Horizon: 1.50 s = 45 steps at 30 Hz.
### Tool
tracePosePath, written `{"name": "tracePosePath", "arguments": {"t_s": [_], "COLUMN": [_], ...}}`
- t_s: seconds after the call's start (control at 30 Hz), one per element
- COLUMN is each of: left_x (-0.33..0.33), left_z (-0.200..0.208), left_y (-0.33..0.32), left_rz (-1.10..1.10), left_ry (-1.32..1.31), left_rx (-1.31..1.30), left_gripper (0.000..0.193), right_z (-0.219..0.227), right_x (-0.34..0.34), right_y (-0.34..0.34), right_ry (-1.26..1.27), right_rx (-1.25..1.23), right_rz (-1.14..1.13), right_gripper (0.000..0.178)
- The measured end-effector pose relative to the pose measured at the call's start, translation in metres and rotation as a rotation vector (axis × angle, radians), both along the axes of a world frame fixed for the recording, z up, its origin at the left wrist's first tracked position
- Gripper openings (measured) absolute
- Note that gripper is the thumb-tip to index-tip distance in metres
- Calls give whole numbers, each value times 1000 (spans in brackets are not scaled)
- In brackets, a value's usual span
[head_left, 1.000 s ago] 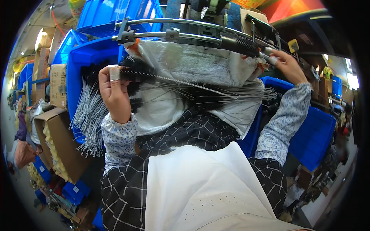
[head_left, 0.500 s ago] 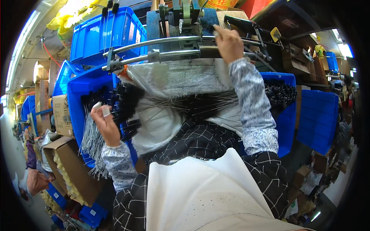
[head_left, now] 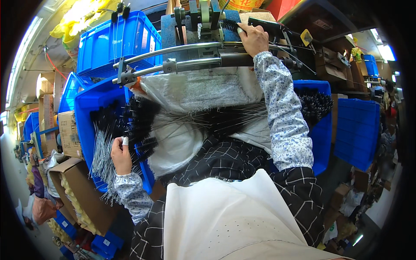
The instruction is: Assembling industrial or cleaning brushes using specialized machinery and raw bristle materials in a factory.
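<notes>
Black brush held in the right hand, beyond the metal rails

The right hand's fingers are closed on the black brush; its bristles protrude leftward, next to the bench machine. The left hand is beside bristle heads and wire stems at the left blue bin. Its thumb and fingers are drawn together; whether they pinch anything cannot be told.

Handling, as judged: the brush should be light, its bristles springy and yielding, its wire slim, fairly stiff, yet bendable and possibly slippery. Recommended hold: thumb against forefinger on bare wire just behind the bristles; squeezing the bristles risks flattening them.
</notes>
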<state>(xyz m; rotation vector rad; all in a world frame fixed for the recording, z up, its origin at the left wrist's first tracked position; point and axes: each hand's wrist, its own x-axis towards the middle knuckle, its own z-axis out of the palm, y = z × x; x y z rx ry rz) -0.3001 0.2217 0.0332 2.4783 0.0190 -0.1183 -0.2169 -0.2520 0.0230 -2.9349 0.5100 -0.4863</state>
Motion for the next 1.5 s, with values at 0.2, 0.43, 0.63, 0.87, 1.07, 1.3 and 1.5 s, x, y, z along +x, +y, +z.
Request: {"name": "tracePosePath", "arguments": {"t_s": [0.2, 0.43, 0.63, 0.87, 1.07, 1.3, 1.5], "left_x": [-2, -1, 22, 26, 10, 3, 8], "left_z": [5, 18, 35, 88, 132, 128, 94], "left_y": [-1, -18, -23, 21, 83, 63, 27], "left_rz": [-10, 96, 145, 325, 199, 201, 330], "left_ry": [10, -254, -521, -847, -1173, -1102, -945], "left_rx": [31, -152, -246, -442, 911, 953, -198], "left_gripper": [21, 20, 20, 22, 22, 18, 21], "right_z": [-24, -9, -20, -23, -18, -17, -18], "right_x": [23, 2, -3, 7, 11, 20, 30], "right_y": [-19, -17, -21, 7, 20, 42, 71], "right_ry": [3, 66, -119, -101, -102, -105, -143], "right_rx": [-173, -222, 114, 113, 113, 100, 86], "right_rz": [66, -80, -72, -66, -79, -90, -78], "right_gripper": [33, 46, 37, 35, 33, 32, 21]}}
